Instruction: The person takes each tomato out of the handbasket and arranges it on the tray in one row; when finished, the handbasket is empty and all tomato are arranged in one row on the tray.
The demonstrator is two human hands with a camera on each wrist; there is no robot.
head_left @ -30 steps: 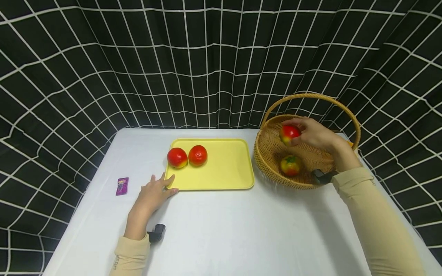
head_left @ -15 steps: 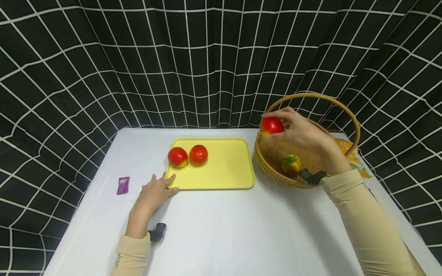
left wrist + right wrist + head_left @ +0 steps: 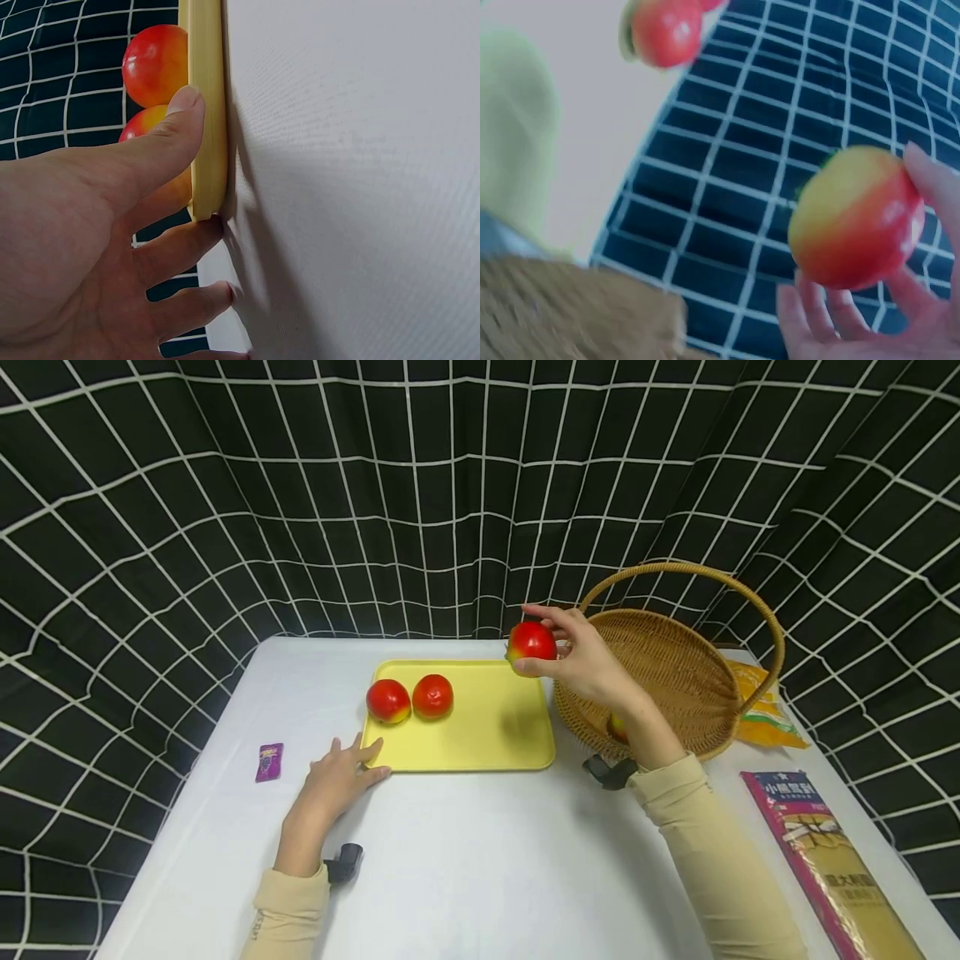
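In the head view my right hand [image 3: 588, 656] holds a red and yellow tomato [image 3: 532, 643] above the right end of a yellow tray [image 3: 487, 735]. Thumb and fingers go round the tomato [image 3: 855, 217] in the right wrist view, where a bit of green shows at its far side. Two more red tomatoes, one at the left [image 3: 388, 701] and one beside it [image 3: 432, 697], lie on the tray. My left hand [image 3: 337, 781] touches the tray's front left corner with spread fingers. Its thumb [image 3: 184, 124] lies against the tray's edge in the left wrist view.
A wicker basket [image 3: 675, 652] with a tall handle stands right of the tray; another tomato [image 3: 617, 727] inside is mostly hidden by my right arm. An orange packet [image 3: 765, 714] and a long pasta packet [image 3: 832, 860] lie at the right. A small purple packet [image 3: 269, 762] lies at the left.
My right hand has carried the tomato left, out of the basket and over to the tray's right end. The long packet has come into sight. The left hand stays at the tray's corner.
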